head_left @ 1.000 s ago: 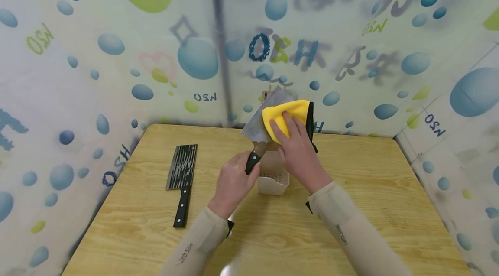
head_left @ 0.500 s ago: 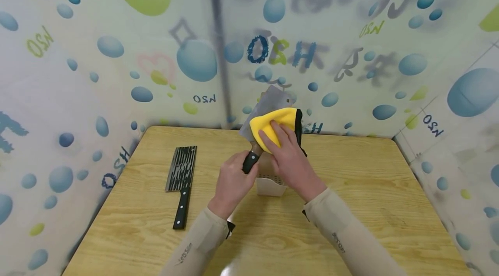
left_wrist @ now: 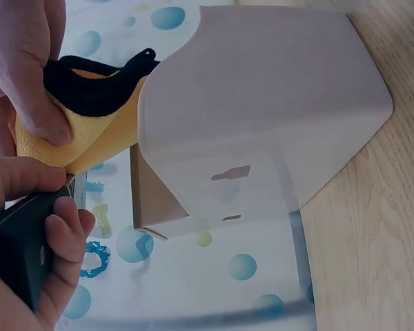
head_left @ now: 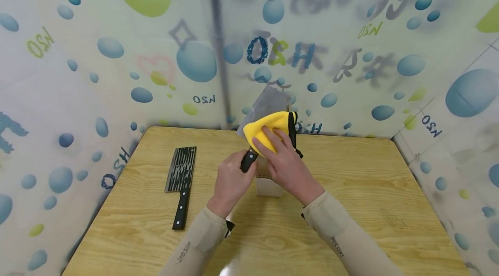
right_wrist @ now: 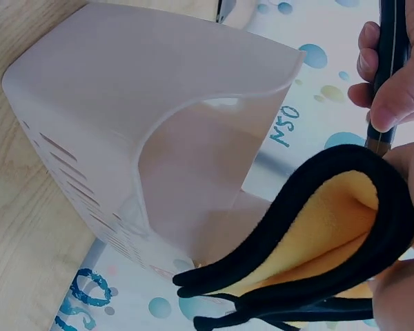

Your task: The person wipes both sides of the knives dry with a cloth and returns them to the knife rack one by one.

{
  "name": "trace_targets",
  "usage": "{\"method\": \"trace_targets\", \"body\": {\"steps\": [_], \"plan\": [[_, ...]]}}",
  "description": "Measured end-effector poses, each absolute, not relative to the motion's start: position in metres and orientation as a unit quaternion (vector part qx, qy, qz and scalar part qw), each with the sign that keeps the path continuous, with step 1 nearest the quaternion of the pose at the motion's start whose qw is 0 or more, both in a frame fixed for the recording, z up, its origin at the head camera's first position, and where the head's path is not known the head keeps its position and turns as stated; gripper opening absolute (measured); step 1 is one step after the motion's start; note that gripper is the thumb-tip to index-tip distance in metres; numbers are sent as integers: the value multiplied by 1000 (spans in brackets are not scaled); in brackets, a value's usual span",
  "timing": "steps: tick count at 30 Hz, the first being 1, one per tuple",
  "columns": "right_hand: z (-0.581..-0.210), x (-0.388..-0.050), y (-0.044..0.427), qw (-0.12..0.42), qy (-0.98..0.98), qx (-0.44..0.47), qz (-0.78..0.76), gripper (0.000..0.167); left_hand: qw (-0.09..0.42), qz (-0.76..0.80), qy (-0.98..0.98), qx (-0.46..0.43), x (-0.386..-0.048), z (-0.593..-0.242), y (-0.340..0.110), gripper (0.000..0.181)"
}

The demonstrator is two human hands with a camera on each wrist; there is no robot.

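A cleaver (head_left: 269,102) is held up over the table, its broad grey blade tilted toward the back wall. My left hand (head_left: 231,183) grips its black handle (left_wrist: 29,231). Against the lower part of the blade, near the handle, my right hand (head_left: 287,167) holds a folded yellow cloth (head_left: 255,130) with black edging. The left wrist view shows the right thumb on one side of the cloth, which hides part of the blade. In the right wrist view, the folded black edge (right_wrist: 393,207) bulges open beside the fingers.
Behind and below the hands stands a pale plastic holder (head_left: 269,187) with slots in its side, partly covered by them. A second cleaver (head_left: 181,170) with a black-streaked blade lies on the left of the wooden table (head_left: 362,206). Patterned walls enclose the table.
The right hand has slid the cloth down and left along the blade toward the handle, baring more of the upper blade. The left hand keeps its grip and has barely shifted.
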State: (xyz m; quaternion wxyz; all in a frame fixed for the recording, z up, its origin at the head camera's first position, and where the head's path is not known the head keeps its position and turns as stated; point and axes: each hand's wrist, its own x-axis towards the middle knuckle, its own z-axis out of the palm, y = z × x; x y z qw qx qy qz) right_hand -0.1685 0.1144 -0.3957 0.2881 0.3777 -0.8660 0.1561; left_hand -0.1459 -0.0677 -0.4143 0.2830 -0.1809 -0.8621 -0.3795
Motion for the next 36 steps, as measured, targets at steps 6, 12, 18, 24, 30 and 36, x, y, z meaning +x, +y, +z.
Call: {"method": "trace_targets", "body": {"steps": [6,12,18,24,30,36], "plan": [[-397,-169,114,298,-860,384,157,59,281,-385,-861,-176,-146,-413,-68,13],[-397,-174,114,326,-852,384,142,63,288,-392,-854,-184,-146,-413,-68,9],[-392,-180,117,330,-856,374,136,61,293,-395,-850,-189,-146,-412,-68,9],[-386,-184,121,339,-858,362,136,59,298,-396,-846,-196,-144,-412,-68,10],[-383,-191,126,342,-862,351,126,59,317,-391,-840,-204,-142,-415,-68,12],[-379,-198,134,321,-881,328,113,62,316,-390,-839,-210,-140,-417,-67,11]]}}
